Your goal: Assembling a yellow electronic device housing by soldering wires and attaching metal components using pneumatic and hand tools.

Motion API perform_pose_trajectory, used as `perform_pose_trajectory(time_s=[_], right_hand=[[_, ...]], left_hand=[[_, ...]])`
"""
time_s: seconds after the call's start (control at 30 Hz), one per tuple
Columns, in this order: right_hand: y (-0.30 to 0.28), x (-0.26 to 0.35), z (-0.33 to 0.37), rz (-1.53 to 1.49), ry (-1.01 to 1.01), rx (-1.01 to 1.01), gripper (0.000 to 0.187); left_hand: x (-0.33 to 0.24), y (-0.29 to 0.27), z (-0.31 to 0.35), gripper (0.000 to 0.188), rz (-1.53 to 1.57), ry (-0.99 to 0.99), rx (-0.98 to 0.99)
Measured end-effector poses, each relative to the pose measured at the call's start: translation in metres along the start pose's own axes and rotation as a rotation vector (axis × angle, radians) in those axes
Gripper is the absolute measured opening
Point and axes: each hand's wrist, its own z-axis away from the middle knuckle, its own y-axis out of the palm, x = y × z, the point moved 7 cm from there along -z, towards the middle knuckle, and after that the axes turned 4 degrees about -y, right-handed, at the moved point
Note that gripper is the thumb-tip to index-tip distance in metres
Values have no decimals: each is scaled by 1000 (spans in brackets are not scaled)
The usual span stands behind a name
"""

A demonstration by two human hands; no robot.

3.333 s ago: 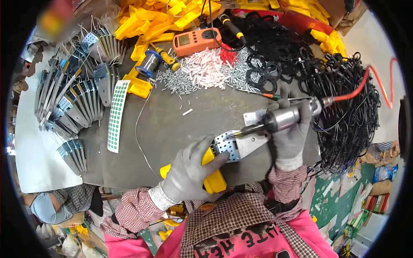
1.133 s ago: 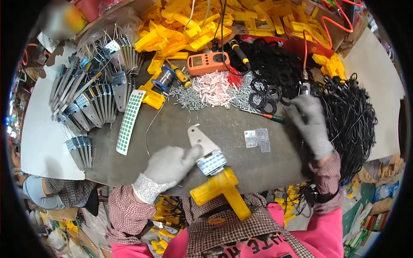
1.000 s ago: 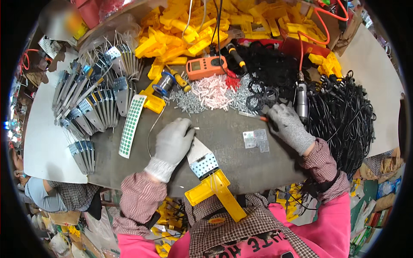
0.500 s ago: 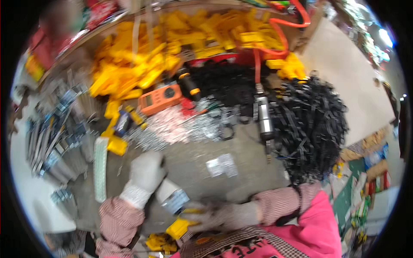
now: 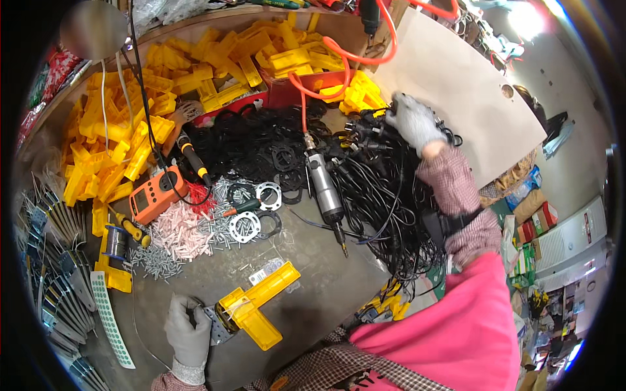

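My left hand (image 5: 187,331), in a grey glove, has its fingers curled at the left edge of a metal plate (image 5: 220,330) on the bench. Joined to or lying against that plate is a yellow plastic housing (image 5: 255,324), with a second long yellow piece (image 5: 274,285) across its top. My right hand (image 5: 415,122), gloved too, reaches to the far right. Its fingers close at the upper end of a big pile of black power cords (image 5: 378,195); which cord they grip is partly hidden. Small clear bags (image 5: 266,269) lie behind the yellow pieces.
An air screwdriver (image 5: 324,189) on an orange hose rests beside the cords. Screws (image 5: 160,260), pink wall plugs (image 5: 179,231), an orange multimeter (image 5: 156,193) and white rings (image 5: 244,227) lie left of it. Yellow housings (image 5: 228,52) heap at the back; metal plates (image 5: 59,300) stack at left.
My right hand has left the yellow piece near my body and moved far right to the cords. The yellow pieces now lie by the metal plate. The view has turned rightward.
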Motion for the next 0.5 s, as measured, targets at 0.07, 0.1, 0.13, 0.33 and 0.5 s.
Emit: perform_pose_trajectory(time_s=[0.07, 0.1, 0.13, 0.33, 0.5], right_hand=[[-14, 16, -12, -12, 18, 124, 55], [-10, 24, -11, -22, 34, 254, 61], [-8, 26, -9, -27, 31, 257, 61], [-27, 42, 37, -196, -192, 53, 79], [-14, 24, 3, 77, -10, 78, 45]], left_hand=[[10, 0, 6, 17, 20, -61, -9], [11, -2, 11, 18, -13, -40, -4], [12, -5, 15, 18, -18, -42, -4], [3, -16, 28, 20, -73, 41, -70], [5, -16, 24, 16, -7, 23, -46]])
